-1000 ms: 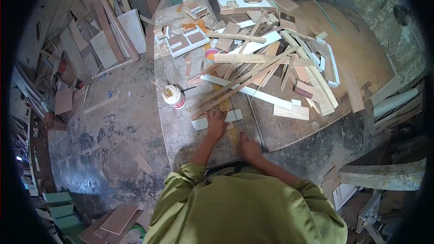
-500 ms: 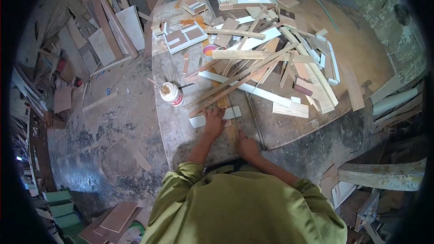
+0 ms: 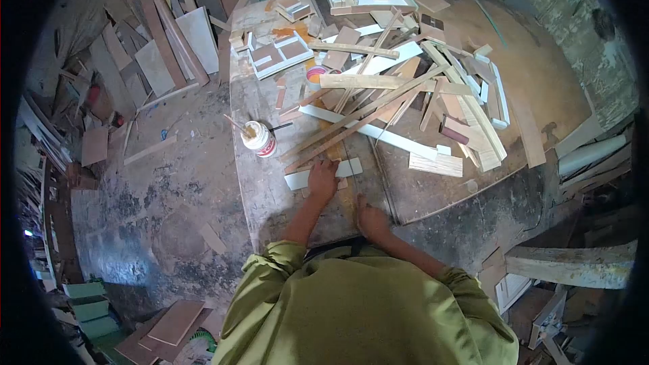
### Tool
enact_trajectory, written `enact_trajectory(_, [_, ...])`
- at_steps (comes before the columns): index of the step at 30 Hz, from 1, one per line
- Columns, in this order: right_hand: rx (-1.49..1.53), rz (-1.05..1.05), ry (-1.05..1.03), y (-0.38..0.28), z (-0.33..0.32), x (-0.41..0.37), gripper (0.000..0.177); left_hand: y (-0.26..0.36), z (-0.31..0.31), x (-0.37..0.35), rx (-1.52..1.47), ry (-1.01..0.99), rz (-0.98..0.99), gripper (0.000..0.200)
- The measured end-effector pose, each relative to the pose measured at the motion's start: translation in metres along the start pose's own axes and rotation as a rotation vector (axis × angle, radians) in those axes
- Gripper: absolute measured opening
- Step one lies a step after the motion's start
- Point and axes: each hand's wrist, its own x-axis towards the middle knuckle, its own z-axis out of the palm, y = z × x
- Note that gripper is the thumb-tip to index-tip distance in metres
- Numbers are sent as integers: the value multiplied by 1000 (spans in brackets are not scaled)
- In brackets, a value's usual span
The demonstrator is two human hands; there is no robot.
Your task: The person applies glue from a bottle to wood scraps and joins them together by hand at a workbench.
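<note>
A short white strip of board [image 3: 298, 180] lies crosswise on the worktable near me. My left hand [image 3: 324, 180] is over its middle, fingers curled together at the far edge and gripping it. To the right and closer to my body, my right hand [image 3: 371, 220] rests low over the table with its fingers closed. Something thin seems to stick up from those fingers, too small to name. Thin wooden strips [image 3: 312, 151] reach from the scrap pile to just beyond my left hand.
A white tub [image 3: 263, 145] with a stick in it stands left of the strip. Wood offcuts [image 3: 399, 88] pile up across the table [image 3: 514, 47]. White-edged frames [image 3: 280, 56] lie further back. A reddish-brown block [image 3: 453, 130] sits at the right. Boards [image 3: 196, 37] lean at far left.
My left hand's fingers were spread flat on the white strip and are now drawn together. The right hand has hardly moved. The view has shifted very slightly.
</note>
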Motion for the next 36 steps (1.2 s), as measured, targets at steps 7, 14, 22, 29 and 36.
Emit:
enact_trajectory(7, [-6,-33,179,4,13,59,53,0,-2,8,66,-105,-11,58])
enact_trajectory(14, [94,49,-59,-3,-7,-1,55,2,4,8,103,-64,-30,53])
enact_trajectory(22, [70,5,66,5,8,46,54,7,4,10,89,-111,-74,52])
enact_trajectory(29, [-35,-19,70,3,4,6,51,6,5,10,91,-128,-110,51])
enact_trajectory(36, [5,-43,75,3,-8,50,57,4,3,9,48,-33,-39,44])
